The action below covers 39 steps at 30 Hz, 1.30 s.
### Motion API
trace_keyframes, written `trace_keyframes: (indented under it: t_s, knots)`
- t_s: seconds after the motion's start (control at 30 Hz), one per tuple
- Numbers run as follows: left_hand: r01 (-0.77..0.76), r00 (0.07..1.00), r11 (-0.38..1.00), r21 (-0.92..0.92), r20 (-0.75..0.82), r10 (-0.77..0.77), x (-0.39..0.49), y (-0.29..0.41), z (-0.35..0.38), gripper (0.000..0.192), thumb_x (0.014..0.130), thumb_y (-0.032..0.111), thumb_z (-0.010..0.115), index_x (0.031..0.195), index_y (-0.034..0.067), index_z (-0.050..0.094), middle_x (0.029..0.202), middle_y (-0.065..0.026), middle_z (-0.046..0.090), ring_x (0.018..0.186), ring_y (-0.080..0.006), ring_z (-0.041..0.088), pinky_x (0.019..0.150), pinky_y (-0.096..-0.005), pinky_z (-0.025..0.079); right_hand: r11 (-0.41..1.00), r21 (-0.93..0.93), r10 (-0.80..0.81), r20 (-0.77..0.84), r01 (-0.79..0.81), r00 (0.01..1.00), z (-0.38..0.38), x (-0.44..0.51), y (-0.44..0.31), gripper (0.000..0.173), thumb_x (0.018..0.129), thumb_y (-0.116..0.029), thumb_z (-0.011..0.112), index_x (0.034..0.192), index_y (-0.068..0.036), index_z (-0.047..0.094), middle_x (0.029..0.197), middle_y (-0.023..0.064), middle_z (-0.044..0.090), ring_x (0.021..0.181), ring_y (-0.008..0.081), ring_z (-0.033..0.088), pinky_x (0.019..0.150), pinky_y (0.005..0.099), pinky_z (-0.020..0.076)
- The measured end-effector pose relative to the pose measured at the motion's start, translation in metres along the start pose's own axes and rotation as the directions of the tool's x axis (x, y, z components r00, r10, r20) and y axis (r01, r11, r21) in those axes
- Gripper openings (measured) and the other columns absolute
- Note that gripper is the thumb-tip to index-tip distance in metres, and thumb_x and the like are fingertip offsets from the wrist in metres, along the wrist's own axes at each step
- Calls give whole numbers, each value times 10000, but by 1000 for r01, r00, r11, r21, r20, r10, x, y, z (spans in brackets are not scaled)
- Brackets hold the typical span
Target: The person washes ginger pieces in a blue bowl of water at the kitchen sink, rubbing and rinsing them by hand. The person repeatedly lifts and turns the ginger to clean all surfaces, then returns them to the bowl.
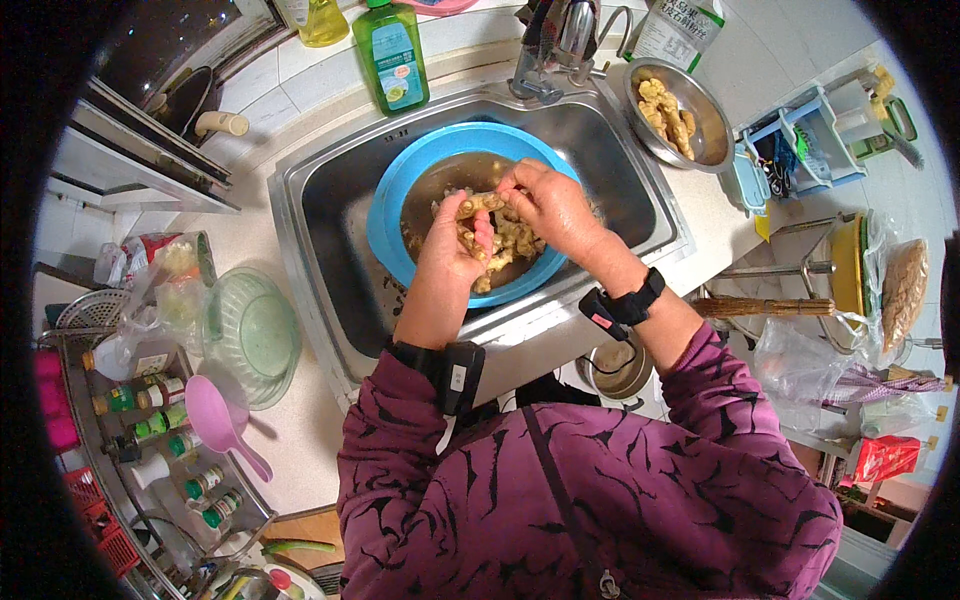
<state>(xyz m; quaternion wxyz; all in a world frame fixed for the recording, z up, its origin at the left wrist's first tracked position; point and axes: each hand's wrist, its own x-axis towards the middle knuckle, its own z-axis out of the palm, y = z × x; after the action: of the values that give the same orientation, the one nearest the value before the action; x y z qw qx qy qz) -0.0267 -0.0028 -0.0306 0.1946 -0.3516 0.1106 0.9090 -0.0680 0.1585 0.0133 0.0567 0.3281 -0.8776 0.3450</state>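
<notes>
A knobbly piece of ginger root [482, 204] is held over a blue plastic basin [384, 214]. My left hand [444, 251] has its thumb and fingers around the left part of this piece. At its right end, the fingertips of my right hand [553, 208] pinch it. More ginger roots [519, 238] lie heaped in the basin, in murky brown water [424, 180]. My hands hide part of the heap. The basin stands in a stainless steel sink [337, 300].
A metal bowl [709, 97] with peeled-looking ginger [661, 112] stands right of the faucet [577, 37]. Behind the sink is a green detergent bottle [391, 60]. On the left are a clear green plastic bowl [262, 337], a pink ladle [214, 412] and a rack of spice jars [161, 390].
</notes>
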Motion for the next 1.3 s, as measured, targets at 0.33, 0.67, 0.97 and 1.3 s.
trace_keyframes:
  t_s: [0.33,0.67,0.97,1.3]
  knots:
    - [-52,998,998,29,-24,53,5,-5,4,278,820,289,696,862,62,541,687,-38,576,526,-95,525,426,-171,449,979,-110,162,-81,-171,983,16,-8,-4,121,841,-166,569,881,-54,547,934,166,578,793,379,595,684,459,491]
    - [-178,982,953,246,-25,189,-2,-15,12,235,840,269,657,829,62,545,675,-64,555,490,-111,489,408,-206,417,867,279,449,-82,-412,890,22,-2,20,157,894,-139,527,920,9,573,766,103,611,725,181,586,681,320,475]
    - [-139,988,971,196,-40,150,5,-2,10,318,854,360,642,821,58,549,656,-53,554,484,-104,483,409,-212,395,992,97,-85,0,84,996,-2,-7,4,223,882,-88,564,1092,-52,627,976,78,646,893,181,596,797,307,473]
    - [-367,896,710,601,22,444,-4,-2,-3,460,836,456,669,845,19,524,622,-73,549,452,-160,490,388,-264,407,760,536,410,42,-367,911,5,-13,23,162,943,-154,544,1064,-55,589,854,-2,575,777,92,538,712,246,457]
